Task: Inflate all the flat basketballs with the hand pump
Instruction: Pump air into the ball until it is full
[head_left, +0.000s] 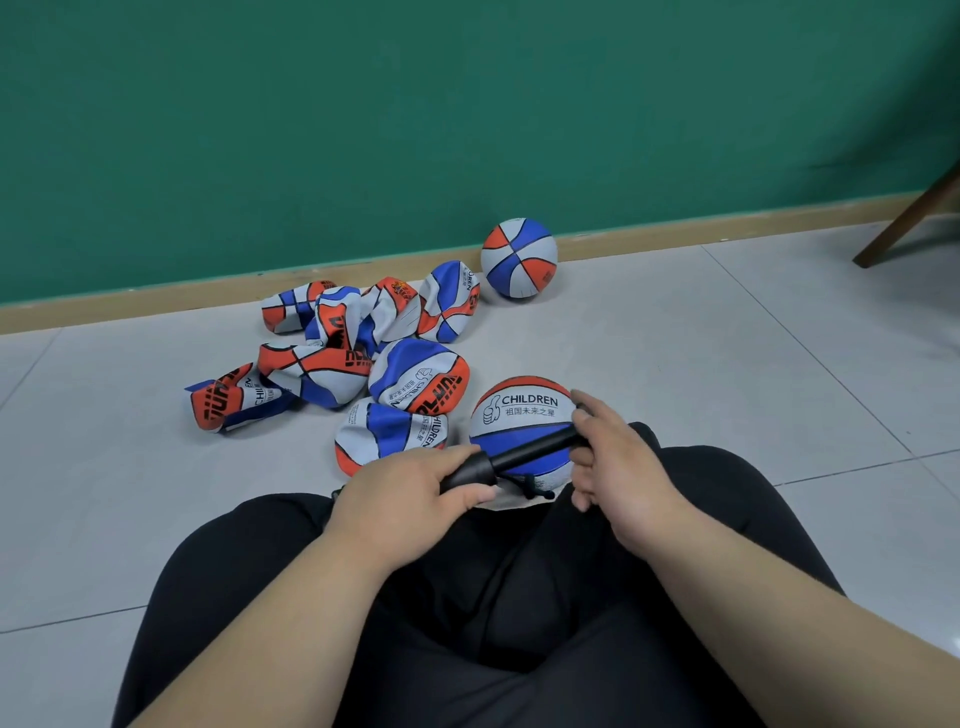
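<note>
A black hand pump (524, 454) lies across a round basketball (524, 410) marked CHILDREN, which sits between my knees. My left hand (410, 493) grips the pump's thick end at the left. My right hand (613, 457) holds the other end, fingers curled round it. A short black hose hangs from the pump against the ball's lower side. Several flat, crumpled red, white and blue basketballs (343, 358) lie in a heap on the floor beyond. One full ball (518, 258) rests against the wall.
I sit on a pale tiled floor (727, 374), my legs in black trousers (493, 623) spread wide. A green wall with a tan skirting board (156, 299) runs behind the balls. A wooden chair leg (906, 218) stands at the far right.
</note>
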